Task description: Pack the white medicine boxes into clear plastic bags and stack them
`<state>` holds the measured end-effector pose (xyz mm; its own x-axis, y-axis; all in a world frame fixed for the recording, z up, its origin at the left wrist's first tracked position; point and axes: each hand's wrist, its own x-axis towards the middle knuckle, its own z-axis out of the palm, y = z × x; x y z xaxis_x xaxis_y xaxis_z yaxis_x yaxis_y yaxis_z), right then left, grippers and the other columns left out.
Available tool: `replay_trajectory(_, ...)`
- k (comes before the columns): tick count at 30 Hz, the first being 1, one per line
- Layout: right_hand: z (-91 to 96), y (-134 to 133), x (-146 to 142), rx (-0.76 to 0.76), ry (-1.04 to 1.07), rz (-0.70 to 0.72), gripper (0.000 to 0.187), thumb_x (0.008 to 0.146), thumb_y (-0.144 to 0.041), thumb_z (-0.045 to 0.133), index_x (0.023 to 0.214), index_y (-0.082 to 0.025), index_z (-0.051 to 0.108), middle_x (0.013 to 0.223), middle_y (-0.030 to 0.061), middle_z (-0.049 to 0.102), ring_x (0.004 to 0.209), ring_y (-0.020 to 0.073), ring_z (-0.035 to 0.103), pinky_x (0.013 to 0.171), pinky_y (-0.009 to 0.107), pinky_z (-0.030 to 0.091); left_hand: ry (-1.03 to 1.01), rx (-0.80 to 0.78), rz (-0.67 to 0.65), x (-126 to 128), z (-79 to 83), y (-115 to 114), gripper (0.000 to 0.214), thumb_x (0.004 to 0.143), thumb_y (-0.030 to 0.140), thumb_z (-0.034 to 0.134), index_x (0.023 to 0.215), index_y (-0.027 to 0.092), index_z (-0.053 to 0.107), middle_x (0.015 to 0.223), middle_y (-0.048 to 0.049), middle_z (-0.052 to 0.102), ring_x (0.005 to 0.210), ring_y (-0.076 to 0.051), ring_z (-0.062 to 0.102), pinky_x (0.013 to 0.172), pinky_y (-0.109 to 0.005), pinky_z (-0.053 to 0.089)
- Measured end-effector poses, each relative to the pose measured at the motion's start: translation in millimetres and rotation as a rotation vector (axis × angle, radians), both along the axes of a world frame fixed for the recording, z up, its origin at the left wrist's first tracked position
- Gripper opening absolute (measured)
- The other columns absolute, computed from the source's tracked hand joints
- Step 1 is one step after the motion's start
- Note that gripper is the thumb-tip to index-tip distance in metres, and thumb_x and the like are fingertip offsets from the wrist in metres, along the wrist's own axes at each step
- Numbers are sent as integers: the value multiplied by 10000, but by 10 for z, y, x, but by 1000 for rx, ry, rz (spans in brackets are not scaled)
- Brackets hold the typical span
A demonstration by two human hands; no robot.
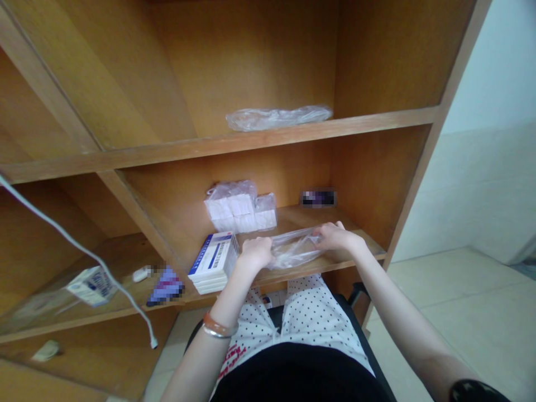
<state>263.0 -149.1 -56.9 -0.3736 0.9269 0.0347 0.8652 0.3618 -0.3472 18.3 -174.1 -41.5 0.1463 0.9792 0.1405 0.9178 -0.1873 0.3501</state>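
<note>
A clear plastic bag (293, 248) lies stretched along the lower wooden shelf (368, 240). My left hand (255, 252) is closed on its left end. My right hand (335, 237) pinches its right end. Just left of my left hand sits a stack of white and blue boxes (213, 262). Behind the bag, a plastic-wrapped bundle of white boxes (240, 206) stands against the back of the shelf.
Another clear bag (278, 117) lies on the upper shelf. A small dark object (318, 197) sits at the back right. In the left compartment are a white box (92, 285) and a blurred item (165, 286). A white cable (84, 251) hangs across the left side.
</note>
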Motion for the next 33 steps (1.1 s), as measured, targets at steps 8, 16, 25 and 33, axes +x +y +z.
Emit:
replay_trajectory(8,24,-15,-37,-77,-124,35,359,685,-421,674,965,-197,686,1079,94,655,1081,298,536,983,435,286,373,-133,-33,82,46,-60,422,515,358,824,870,169,695,1185,-184,614,1176,-373,504,1060,-523,210)
replay_trajectory(16,6,1,-35,-78,-135,44,374,692,-483,657,937,-201,670,1048,89,653,1057,296,543,949,416,313,525,-117,-163,150,144,-150,315,729,284,645,1024,174,661,1098,-131,674,1102,-294,571,1064,-492,224)
replay_trajectory(25,-38,59,-68,-51,-77,10,237,735,-419,614,731,-184,643,784,48,683,842,240,608,926,412,277,360,-12,-318,125,-126,-18,177,828,297,530,930,205,641,959,-51,709,967,-235,629,1038,-485,255)
replay_trajectory(33,-80,102,-12,-100,-108,23,53,662,-162,585,698,-183,617,720,22,665,758,193,602,921,379,285,432,36,-205,78,-157,-55,157,832,184,471,808,145,621,956,-136,682,982,-269,612,986,-447,292)
